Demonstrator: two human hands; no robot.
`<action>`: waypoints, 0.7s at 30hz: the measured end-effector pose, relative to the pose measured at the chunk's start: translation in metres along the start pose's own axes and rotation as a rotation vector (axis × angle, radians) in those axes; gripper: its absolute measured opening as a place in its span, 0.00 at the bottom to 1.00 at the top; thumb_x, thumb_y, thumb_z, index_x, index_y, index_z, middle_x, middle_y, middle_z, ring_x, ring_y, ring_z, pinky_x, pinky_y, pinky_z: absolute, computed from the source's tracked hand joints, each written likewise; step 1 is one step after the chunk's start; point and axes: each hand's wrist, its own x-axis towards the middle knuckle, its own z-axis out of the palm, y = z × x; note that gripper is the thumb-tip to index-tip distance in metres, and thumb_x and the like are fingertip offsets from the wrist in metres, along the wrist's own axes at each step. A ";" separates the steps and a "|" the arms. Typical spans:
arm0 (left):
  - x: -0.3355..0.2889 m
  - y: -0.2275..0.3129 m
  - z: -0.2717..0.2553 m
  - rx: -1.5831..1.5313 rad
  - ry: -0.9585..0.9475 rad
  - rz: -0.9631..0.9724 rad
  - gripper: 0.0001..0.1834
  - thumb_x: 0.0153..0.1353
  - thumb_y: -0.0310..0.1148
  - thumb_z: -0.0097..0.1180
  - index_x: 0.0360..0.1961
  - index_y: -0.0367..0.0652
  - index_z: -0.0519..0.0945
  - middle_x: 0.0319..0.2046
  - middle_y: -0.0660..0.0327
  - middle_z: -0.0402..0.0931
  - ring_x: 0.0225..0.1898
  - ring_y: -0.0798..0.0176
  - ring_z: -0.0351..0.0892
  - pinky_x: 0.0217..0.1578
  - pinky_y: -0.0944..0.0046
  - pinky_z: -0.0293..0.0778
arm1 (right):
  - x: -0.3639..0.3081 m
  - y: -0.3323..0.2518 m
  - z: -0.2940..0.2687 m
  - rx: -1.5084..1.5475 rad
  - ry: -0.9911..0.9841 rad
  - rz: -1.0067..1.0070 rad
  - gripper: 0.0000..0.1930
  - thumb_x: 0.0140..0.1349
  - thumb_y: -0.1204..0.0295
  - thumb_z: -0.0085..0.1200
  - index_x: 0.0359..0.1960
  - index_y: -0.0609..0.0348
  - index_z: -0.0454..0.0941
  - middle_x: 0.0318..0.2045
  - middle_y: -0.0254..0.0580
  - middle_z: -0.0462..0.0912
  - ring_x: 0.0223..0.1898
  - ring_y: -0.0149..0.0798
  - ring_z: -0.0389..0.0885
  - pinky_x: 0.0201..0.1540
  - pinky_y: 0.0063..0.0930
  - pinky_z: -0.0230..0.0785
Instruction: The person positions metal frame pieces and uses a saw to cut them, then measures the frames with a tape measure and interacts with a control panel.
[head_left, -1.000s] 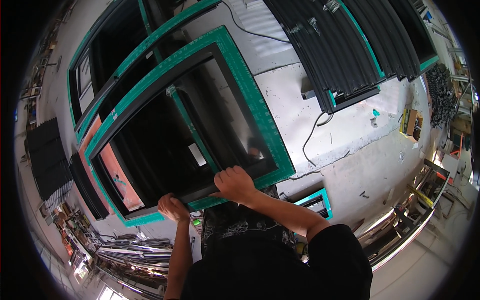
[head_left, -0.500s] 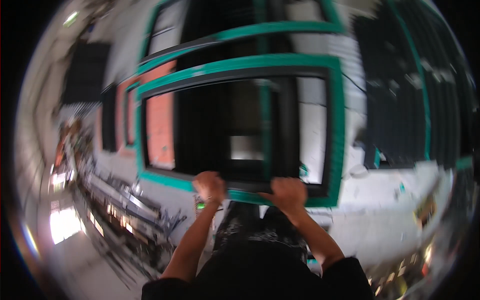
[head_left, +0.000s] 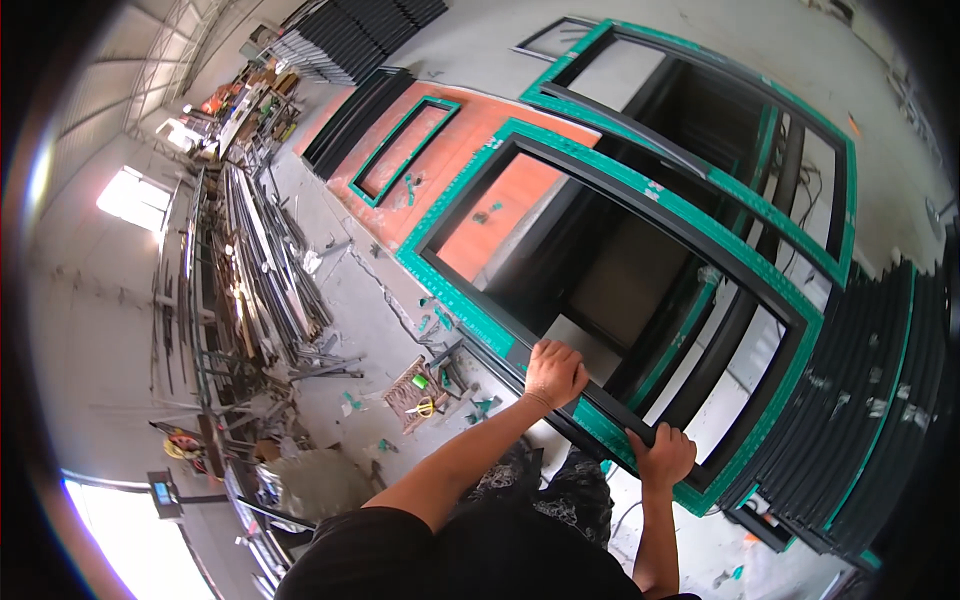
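A black rectangular frame (head_left: 640,190), edged with green protective film, lies in front of me over a dark stand. My left hand (head_left: 556,375) is closed around its near bar. Further along that same bar my right hand (head_left: 663,457) is closed too, its thumb lying along the inner side. Behind sits a second green-edged black frame (head_left: 850,215), partly covered by the first. Through the opening of the near frame I see dark panels and black bars; how the stand carries the frame is hidden.
Tall stacks of black profiles (head_left: 870,400) stand at the right. An orange board (head_left: 400,150) bears a small green-edged frame (head_left: 405,150). Metal bars (head_left: 250,250) lie in a heap at the left. Near my left arm is a low stool (head_left: 408,395) with yellow-handled scissors (head_left: 427,407).
The view has swung round and become sharp, so the frame now sits slanted and further right in the picture. Both hands remain on its near bar.
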 end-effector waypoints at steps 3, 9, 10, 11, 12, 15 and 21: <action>-0.007 -0.003 0.005 -0.016 0.022 -0.019 0.06 0.48 0.35 0.53 0.21 0.45 0.74 0.23 0.60 0.70 0.36 0.58 0.72 0.48 0.55 0.63 | 0.001 0.003 -0.002 -0.003 -0.069 -0.015 0.28 0.42 0.40 0.59 0.15 0.55 0.70 0.14 0.41 0.70 0.19 0.48 0.71 0.23 0.40 0.59; 0.011 0.012 -0.059 -0.181 -0.217 0.092 0.19 0.54 0.51 0.53 0.28 0.46 0.78 0.29 0.59 0.72 0.42 0.56 0.72 0.53 0.54 0.60 | 0.024 0.001 -0.059 -0.321 0.287 -0.229 0.30 0.45 0.37 0.55 0.16 0.54 0.68 0.16 0.42 0.68 0.23 0.48 0.70 0.26 0.43 0.59; 0.008 0.011 -0.074 -0.241 -0.146 0.140 0.20 0.54 0.52 0.54 0.33 0.45 0.78 0.31 0.58 0.73 0.44 0.55 0.71 0.55 0.53 0.59 | 0.030 0.000 -0.073 -0.359 0.284 -0.279 0.30 0.47 0.37 0.53 0.18 0.55 0.68 0.16 0.42 0.67 0.23 0.49 0.70 0.26 0.43 0.60; 0.006 0.009 -0.086 -0.294 -0.070 0.191 0.21 0.53 0.52 0.55 0.37 0.45 0.78 0.34 0.57 0.73 0.46 0.54 0.71 0.56 0.52 0.59 | 0.036 0.003 -0.082 -0.366 0.313 -0.308 0.30 0.48 0.37 0.53 0.19 0.55 0.68 0.16 0.42 0.68 0.24 0.49 0.71 0.27 0.43 0.61; 0.004 0.008 -0.096 -0.295 -0.035 0.195 0.23 0.53 0.51 0.56 0.41 0.44 0.77 0.36 0.57 0.73 0.47 0.54 0.70 0.57 0.52 0.59 | 0.043 0.014 -0.088 -0.386 0.323 -0.339 0.29 0.48 0.39 0.54 0.20 0.55 0.69 0.17 0.43 0.69 0.24 0.49 0.71 0.27 0.43 0.61; -0.010 -0.018 -0.134 -0.203 0.027 0.128 0.27 0.51 0.49 0.59 0.49 0.45 0.74 0.41 0.56 0.72 0.51 0.52 0.69 0.59 0.50 0.58 | 0.080 0.041 -0.107 -0.298 0.164 -0.207 0.25 0.50 0.47 0.59 0.20 0.59 0.72 0.18 0.49 0.73 0.22 0.55 0.72 0.25 0.46 0.60; -0.128 -0.141 -0.214 -0.079 -0.201 -0.496 0.16 0.54 0.41 0.57 0.39 0.41 0.77 0.36 0.52 0.74 0.45 0.48 0.74 0.45 0.51 0.71 | 0.116 0.050 -0.169 -0.369 0.187 -0.080 0.24 0.53 0.47 0.57 0.23 0.60 0.75 0.18 0.51 0.74 0.22 0.55 0.73 0.25 0.45 0.61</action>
